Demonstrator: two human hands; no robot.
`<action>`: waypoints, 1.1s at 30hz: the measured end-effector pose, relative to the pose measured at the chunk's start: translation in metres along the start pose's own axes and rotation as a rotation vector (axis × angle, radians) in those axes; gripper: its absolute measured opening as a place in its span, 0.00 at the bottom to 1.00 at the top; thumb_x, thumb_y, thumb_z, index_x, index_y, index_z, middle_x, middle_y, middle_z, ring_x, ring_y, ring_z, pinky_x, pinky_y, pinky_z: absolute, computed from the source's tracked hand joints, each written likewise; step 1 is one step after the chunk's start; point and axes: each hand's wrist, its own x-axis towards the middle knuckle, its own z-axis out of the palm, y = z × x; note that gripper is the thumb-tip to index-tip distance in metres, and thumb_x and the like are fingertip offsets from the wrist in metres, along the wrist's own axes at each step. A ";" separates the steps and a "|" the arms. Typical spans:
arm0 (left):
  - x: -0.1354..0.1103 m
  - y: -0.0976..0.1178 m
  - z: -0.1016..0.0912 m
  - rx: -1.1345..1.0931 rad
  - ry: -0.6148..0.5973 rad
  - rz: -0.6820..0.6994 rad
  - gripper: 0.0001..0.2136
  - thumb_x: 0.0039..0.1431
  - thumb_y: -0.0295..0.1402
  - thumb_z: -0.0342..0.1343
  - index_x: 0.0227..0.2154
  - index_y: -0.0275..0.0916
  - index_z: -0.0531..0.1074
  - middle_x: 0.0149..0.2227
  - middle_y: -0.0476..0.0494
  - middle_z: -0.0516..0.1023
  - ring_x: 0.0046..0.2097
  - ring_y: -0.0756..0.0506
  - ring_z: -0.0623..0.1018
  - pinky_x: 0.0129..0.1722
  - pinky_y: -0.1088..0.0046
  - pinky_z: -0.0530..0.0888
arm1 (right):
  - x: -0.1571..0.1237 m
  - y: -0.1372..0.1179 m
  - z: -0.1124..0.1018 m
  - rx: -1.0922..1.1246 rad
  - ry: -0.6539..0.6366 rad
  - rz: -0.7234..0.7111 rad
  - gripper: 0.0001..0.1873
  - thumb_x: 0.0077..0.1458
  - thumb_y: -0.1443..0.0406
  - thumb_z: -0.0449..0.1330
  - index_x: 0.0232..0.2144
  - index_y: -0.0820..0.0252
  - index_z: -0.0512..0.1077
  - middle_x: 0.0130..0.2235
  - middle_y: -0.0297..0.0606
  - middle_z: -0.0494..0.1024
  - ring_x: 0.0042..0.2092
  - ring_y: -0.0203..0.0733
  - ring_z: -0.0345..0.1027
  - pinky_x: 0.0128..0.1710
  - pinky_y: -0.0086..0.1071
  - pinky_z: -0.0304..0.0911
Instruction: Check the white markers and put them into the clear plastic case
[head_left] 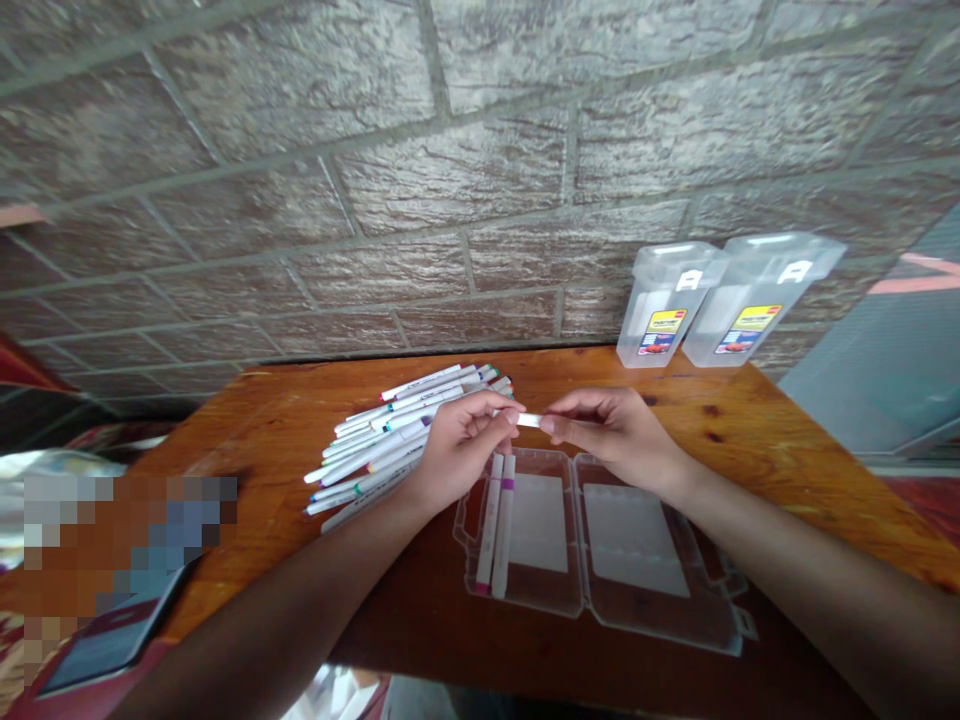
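My left hand [457, 445] and my right hand [611, 430] meet above an open clear plastic case [600, 540], both pinching a white marker [529, 420] held level between them. My left fingers close on one end, my right fingertips on the other. Two white markers [496, 525] lie side by side in the left half of the case, one with a purple band. A loose pile of several white markers [390, 430] with coloured caps lies on the wooden table [285, 420] just left of my left hand.
Two closed clear marker cases [712, 300] with yellow labels lean against the brick wall at the back right. A dark tablet-like object [112, 640] sits at the table's left front corner. The table's front edge is close to me.
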 end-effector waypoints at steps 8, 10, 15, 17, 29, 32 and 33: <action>0.003 0.002 0.001 -0.036 0.013 -0.011 0.12 0.59 0.42 0.66 0.34 0.36 0.79 0.23 0.49 0.76 0.23 0.51 0.74 0.25 0.76 0.68 | 0.001 -0.002 -0.001 0.045 0.029 0.035 0.15 0.50 0.53 0.73 0.33 0.59 0.83 0.28 0.36 0.83 0.27 0.37 0.72 0.26 0.30 0.65; 0.003 0.003 0.001 -0.005 0.003 -0.008 0.13 0.58 0.43 0.67 0.35 0.36 0.80 0.22 0.50 0.74 0.22 0.52 0.72 0.23 0.77 0.65 | 0.001 -0.002 -0.001 0.048 0.033 0.041 0.16 0.50 0.52 0.73 0.32 0.59 0.83 0.27 0.36 0.82 0.24 0.35 0.68 0.22 0.28 0.60; 0.003 0.004 0.001 -0.029 0.024 -0.013 0.13 0.58 0.44 0.66 0.35 0.37 0.80 0.21 0.51 0.73 0.22 0.52 0.70 0.23 0.76 0.65 | 0.002 -0.001 0.000 0.117 0.054 0.081 0.19 0.46 0.51 0.75 0.31 0.60 0.83 0.24 0.34 0.80 0.20 0.30 0.60 0.18 0.27 0.53; 0.004 0.004 0.001 -0.062 0.043 -0.015 0.13 0.58 0.43 0.66 0.34 0.37 0.80 0.21 0.51 0.73 0.23 0.52 0.70 0.24 0.76 0.65 | 0.002 -0.001 0.000 0.160 0.065 0.106 0.19 0.45 0.51 0.75 0.31 0.60 0.83 0.24 0.35 0.80 0.19 0.30 0.60 0.18 0.27 0.53; 0.007 -0.003 -0.005 -0.214 0.135 -0.057 0.10 0.61 0.40 0.64 0.35 0.38 0.81 0.21 0.52 0.70 0.23 0.53 0.68 0.27 0.75 0.66 | 0.000 -0.002 -0.003 0.345 0.018 0.192 0.15 0.50 0.55 0.74 0.38 0.57 0.85 0.29 0.37 0.84 0.21 0.30 0.65 0.19 0.25 0.57; 0.008 -0.003 -0.005 -0.280 0.155 -0.067 0.08 0.61 0.38 0.64 0.34 0.38 0.81 0.21 0.53 0.70 0.23 0.54 0.68 0.26 0.76 0.65 | 0.000 0.000 -0.003 0.370 0.013 0.179 0.17 0.51 0.56 0.73 0.42 0.56 0.85 0.31 0.39 0.85 0.21 0.30 0.67 0.19 0.25 0.58; 0.008 -0.003 -0.005 -0.307 0.160 -0.070 0.08 0.60 0.37 0.64 0.33 0.38 0.80 0.22 0.53 0.70 0.23 0.54 0.68 0.26 0.77 0.65 | 0.000 0.001 -0.004 0.380 0.008 0.173 0.17 0.51 0.56 0.74 0.43 0.56 0.85 0.32 0.40 0.86 0.21 0.30 0.67 0.19 0.25 0.59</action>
